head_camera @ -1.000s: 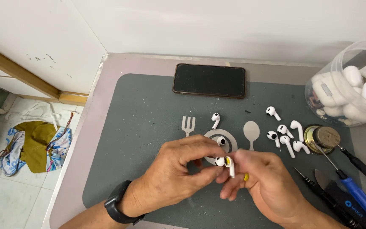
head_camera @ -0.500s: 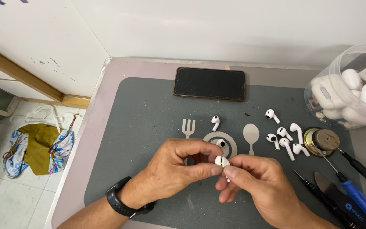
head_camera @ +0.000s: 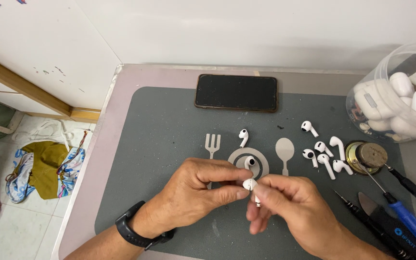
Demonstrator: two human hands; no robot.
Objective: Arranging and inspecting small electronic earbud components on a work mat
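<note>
Pinching a single white earbud [head_camera: 250,185] between both hands, a person works over a grey mat [head_camera: 160,144] on a pale table [head_camera: 121,96], seen from above. The left hand [head_camera: 196,192], with a black watch [head_camera: 133,231] on its wrist, closes thumb and forefinger on the rounded head of the earbud; the right hand [head_camera: 290,207] closes its fingertips on the stem, which is mostly hidden. The earbud sits in the air just above the near middle of the mat, beside a printed plate, fork and spoon design where two more earbuds [head_camera: 244,137] lie. Further right lie a cluster of loose earbuds [head_camera: 323,156], a small round tin [head_camera: 367,156], a blue-handled screwdriver [head_camera: 408,216] and dark tools [head_camera: 376,226]. A clear tub of white cases [head_camera: 400,101] stands at the far right, and a dark phone [head_camera: 237,93] lies at the far edge. The grip looks small and smooth, so a twist or pull could likely make the earbud slip and drop among the loose ones, where it would be hard to tell apart, or roll off the near edge to the tiled floor [head_camera: 6,231] at left
</note>
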